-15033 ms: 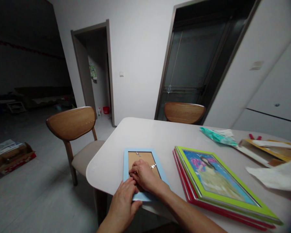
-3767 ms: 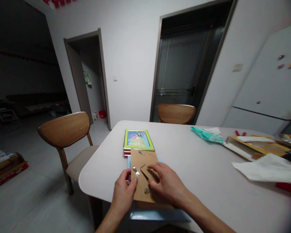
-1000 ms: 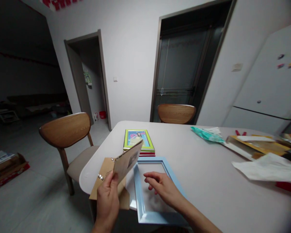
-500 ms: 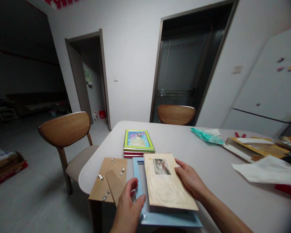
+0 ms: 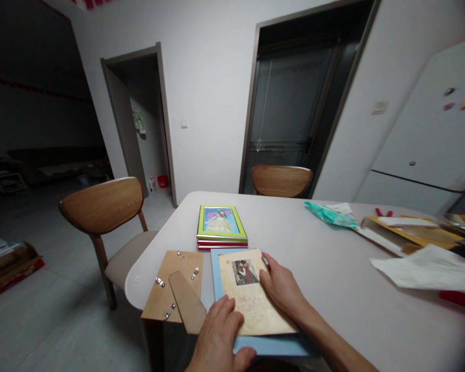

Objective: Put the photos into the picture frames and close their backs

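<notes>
A cream picture sheet (image 5: 256, 312) with a small photo and faint writing lies over a light blue picture frame (image 5: 217, 274), roughly lined up inside its border. My right hand (image 5: 282, 287) grips the sheet's right edge near the photo, thumb on top. My left hand (image 5: 219, 328) rests over the frame's lower left side, fingers touching the sheet's left edge and thumb spread apart. To the left lies the brown backing board (image 5: 158, 289), with metal clips and a stand leg (image 5: 186, 302). Beyond the blue frame sits a green picture frame (image 5: 222, 225) on a stack with red edges.
On the right side of the white table (image 5: 294, 227) are a teal wrapper (image 5: 333, 214), a yellow envelope (image 5: 426, 232) and white paper (image 5: 430, 271). Wooden chairs stand at the left (image 5: 104, 206) and far side (image 5: 282, 181). The backing board overhangs the table's left edge.
The sheet has moved left and down onto the blue frame, carried by my right hand. My left hand has come in from beside the frame and now touches frame and sheet.
</notes>
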Demonstrator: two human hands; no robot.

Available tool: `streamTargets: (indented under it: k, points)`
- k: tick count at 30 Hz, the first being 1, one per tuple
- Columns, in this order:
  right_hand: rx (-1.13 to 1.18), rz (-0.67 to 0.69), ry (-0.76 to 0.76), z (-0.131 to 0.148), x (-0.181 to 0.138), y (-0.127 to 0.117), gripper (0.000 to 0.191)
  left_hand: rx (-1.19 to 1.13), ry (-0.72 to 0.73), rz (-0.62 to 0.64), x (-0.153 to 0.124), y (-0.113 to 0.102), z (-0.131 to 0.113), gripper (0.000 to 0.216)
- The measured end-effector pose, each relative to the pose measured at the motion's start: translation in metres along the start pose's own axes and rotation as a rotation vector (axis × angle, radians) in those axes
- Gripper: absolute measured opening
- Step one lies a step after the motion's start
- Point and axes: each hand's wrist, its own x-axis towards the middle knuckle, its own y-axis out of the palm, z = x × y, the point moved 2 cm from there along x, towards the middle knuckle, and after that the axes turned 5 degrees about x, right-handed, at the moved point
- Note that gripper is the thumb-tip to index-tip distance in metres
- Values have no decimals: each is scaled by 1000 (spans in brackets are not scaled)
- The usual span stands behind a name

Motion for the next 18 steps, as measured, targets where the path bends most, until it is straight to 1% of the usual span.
streamTargets:
  k: [3, 6, 9, 12, 14, 15, 16, 18]
  points:
    - [-157, -29, -93, -2, -3, 2, 46, 47, 7, 40, 1, -2, -1, 38]
    - [-244, -18, -163, -6, -4, 5, 38, 85, 24, 53, 4, 1, 0, 44]
    - [-258, 2, -167, -7, -4, 5, 32, 112, 28, 51, 4, 5, 1, 49]
    - [-241, 17, -159, 1, -5, 3, 31, 122, 85, 43, -4, 2, 8, 56]
    - [-184, 47, -191, 16, -9, 2, 31, 140, 108, -29, -16, -7, 22, 60]
    - [-145, 74, -217, 25, -12, 3, 32, 162, 90, -89, -22, -14, 32, 61]
    - [-106, 110, -246, 36, -15, 4, 32, 190, 53, -148, -29, -22, 44, 62]
    - [-53, 193, -297, 60, -24, 10, 33, 264, -73, -227, -42, -35, 71, 62]
